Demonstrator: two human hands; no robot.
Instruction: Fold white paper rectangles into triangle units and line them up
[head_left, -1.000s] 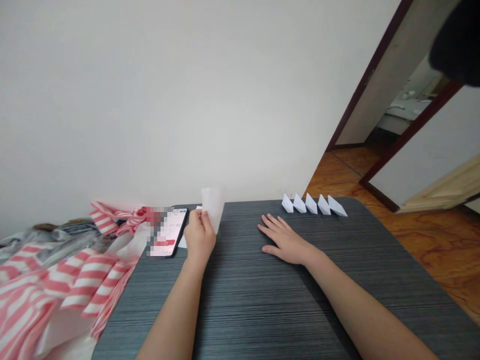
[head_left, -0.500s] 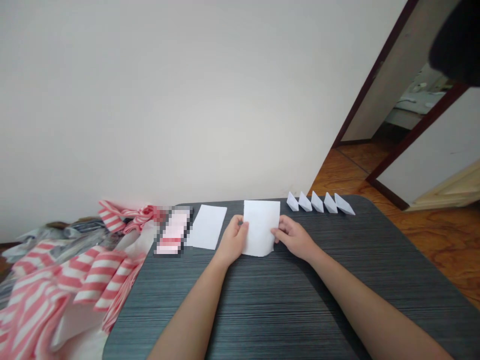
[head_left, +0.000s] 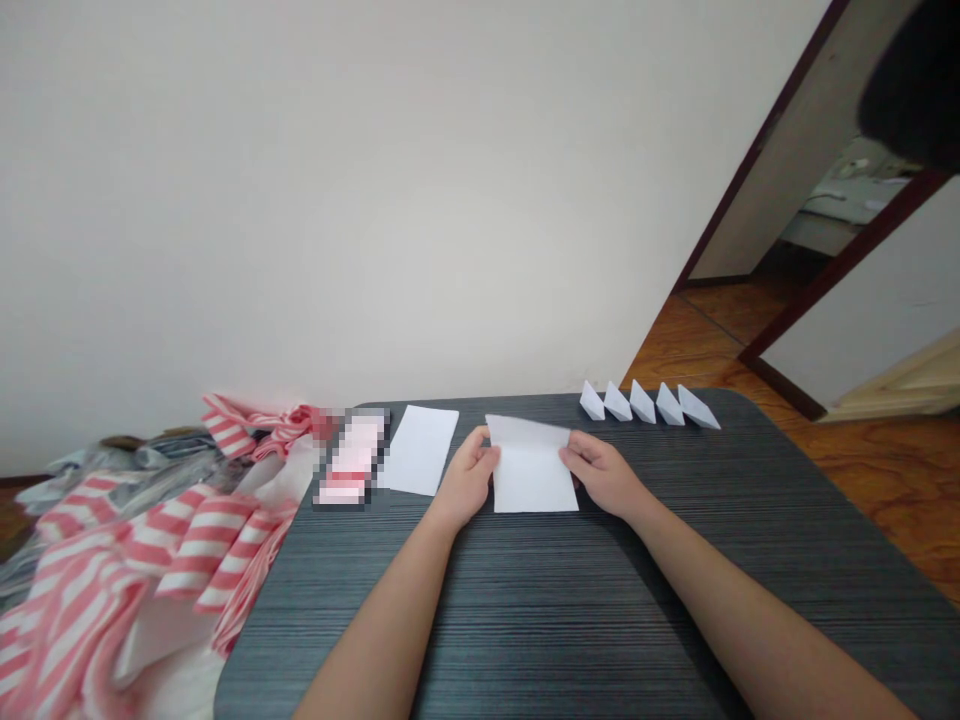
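Note:
A white sheet of paper (head_left: 535,480) is held between my two hands above the dark table. Its upper part bends over toward me, with a crease or curve running across it. My left hand (head_left: 469,478) grips the paper's left edge, thumb on the front face. On the opposite edge my right hand (head_left: 602,472) pinches it the same way; the fingers behind the paper are hidden. Left of my left hand lies white paper (head_left: 424,450), flat on the table. Beyond my right hand, several small folded paper shapes (head_left: 643,402) with pointed tops stand in a row.
The dark wood-grain table (head_left: 525,620) meets a white wall (head_left: 450,200) at its far edge. A blurred-out pink and white flat object (head_left: 352,460) lies at the table's left. Red-and-white striped cloth (head_left: 180,560) is heaped left of the table. A doorway (head_left: 795,230) opens at the right.
The paper's top has tipped toward me and bent, and its lower edge now looks wider and straight. My right hand has shifted slightly to the right. The view has turned a little.

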